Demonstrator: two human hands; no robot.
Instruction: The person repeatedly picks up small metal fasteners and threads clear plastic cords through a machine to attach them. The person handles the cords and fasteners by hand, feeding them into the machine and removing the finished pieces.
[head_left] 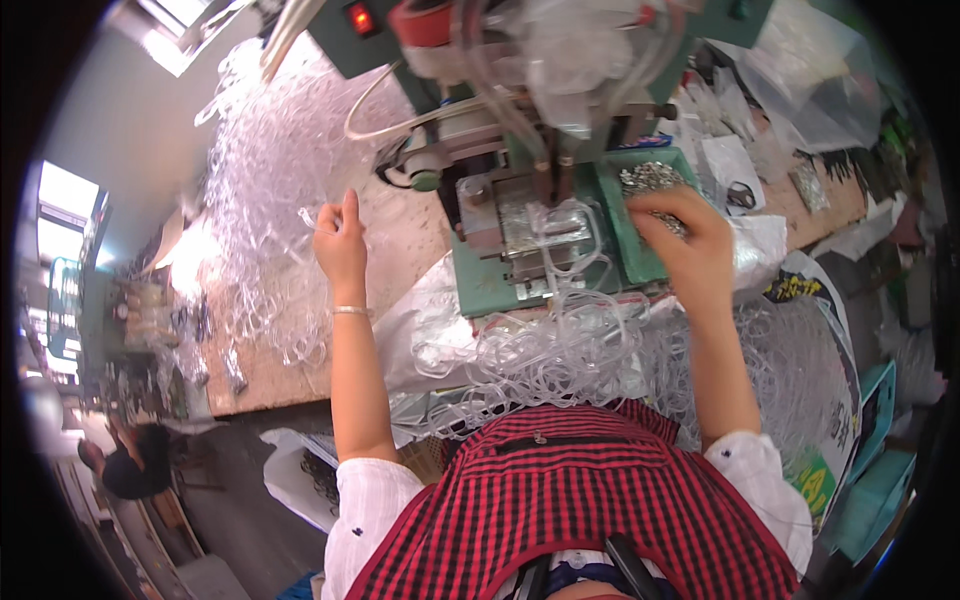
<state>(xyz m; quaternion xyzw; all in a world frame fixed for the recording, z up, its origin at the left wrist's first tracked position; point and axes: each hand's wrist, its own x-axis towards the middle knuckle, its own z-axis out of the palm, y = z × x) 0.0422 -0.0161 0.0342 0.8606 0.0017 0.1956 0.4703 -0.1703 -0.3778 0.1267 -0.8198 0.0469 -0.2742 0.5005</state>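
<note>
My left hand is raised beside a big heap of clear plastic strands. Its fingers are closed on a short bit of clear strand, and one finger points up. Over at the right, my right hand reaches into a green tray of small metal parts. Its fingertips are pinched together among the parts; what they hold is hidden. Between my hands stands a green bench press. A looped clear strand lies on its metal work plate.
Tangled clear strands pile up between the press and my apron. Hoses and a red-lit switch are on the press above. Plastic bags lie at the far right, teal crates stand low right. Another person sits far left.
</note>
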